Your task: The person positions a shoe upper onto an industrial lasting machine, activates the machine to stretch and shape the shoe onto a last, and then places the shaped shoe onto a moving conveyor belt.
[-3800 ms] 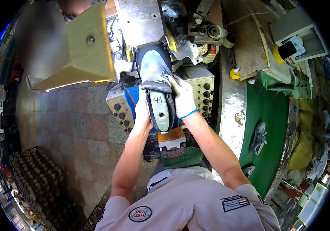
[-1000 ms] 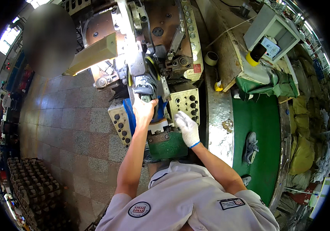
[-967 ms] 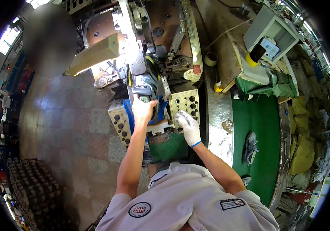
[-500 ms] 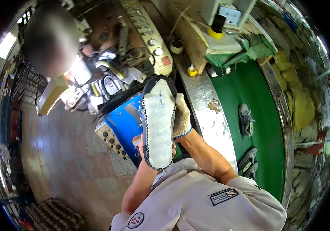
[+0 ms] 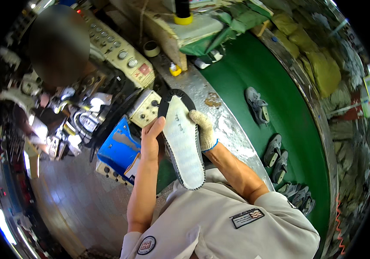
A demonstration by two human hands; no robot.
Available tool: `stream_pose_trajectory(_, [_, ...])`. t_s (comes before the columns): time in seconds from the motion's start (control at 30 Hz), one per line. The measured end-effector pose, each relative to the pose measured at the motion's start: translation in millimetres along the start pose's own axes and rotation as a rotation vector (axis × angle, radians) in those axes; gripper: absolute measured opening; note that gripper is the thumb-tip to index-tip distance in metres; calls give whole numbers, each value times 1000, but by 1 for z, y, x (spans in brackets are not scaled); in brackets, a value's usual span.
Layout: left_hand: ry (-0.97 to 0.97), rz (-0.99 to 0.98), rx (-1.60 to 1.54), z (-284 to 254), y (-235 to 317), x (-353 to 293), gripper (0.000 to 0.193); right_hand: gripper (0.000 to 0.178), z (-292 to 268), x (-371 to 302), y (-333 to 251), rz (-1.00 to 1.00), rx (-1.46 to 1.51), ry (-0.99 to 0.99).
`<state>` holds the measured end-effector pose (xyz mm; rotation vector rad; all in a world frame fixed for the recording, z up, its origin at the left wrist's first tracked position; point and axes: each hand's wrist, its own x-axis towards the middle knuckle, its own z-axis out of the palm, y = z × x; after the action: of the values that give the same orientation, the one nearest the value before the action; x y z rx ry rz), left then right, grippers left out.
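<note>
A shoe upper (image 5: 184, 142) is held sole side up in front of me, its white stitched bottom facing me and its dark gathered toe pointing away. My left hand (image 5: 151, 137), bare, grips its left edge near the toe, the thumb along the rim and the other fingers mostly hidden. On the opposite edge, my right hand (image 5: 203, 128) wears a knitted glove with a blue cuff. Its thumb lies on the white bottom and its fingers go out of sight underneath.
A green conveyor belt (image 5: 232, 82) with several grey shoes (image 5: 257, 105) runs along the right, beside a metal ledge (image 5: 232, 129). To the left are a machine with a control panel (image 5: 120, 56) and a blue box (image 5: 118, 144). A yellow bottle (image 5: 175, 69) stands beyond the shoe.
My left hand has moved up from the heel end to the toe end of the shoe upper. The shoe has tilted, toe leftward. My view has swung right, showing more belt.
</note>
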<state>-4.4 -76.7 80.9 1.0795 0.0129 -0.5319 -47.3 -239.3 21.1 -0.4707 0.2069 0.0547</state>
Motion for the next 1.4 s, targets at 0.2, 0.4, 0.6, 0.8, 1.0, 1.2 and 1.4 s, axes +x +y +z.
stream_pose_trajectory(0.2, [-21, -8, 25, 48, -48, 41, 34, 51, -10, -37, -71, -254, -296, 28])
stream_pose_trajectory(0.4, [-172, -152, 523, 73, -109, 77, 40, 40, -109, -46, -110, -258, -400, 346])
stream_pose_trajectory(0.6, [-164, 26, 1028, -2, -108, 68, 37, 39, -252, -183, -221, -112, -830, 813])
stream_pose_trajectory(0.8, [10, 97, 1544, -87, -68, 46, 31, 75, -357, -266, -317, 727, -1641, 1189])
stream_pose_trajectory(1.0, [169, 151, 1938, -96, -36, 5, 30, 55, -370, -123, -280, 354, -1757, 1224])
stream_pose_trajectory(1.2, [162, 338, 2036, -98, -47, -19, 30, 61, -368, 126, -206, 146, -1355, 895])
stream_pose_trajectory(1.4, [286, 277, 2065, -81, -56, -13, 29, 88, -361, 356, -220, 131, -1149, 1021])
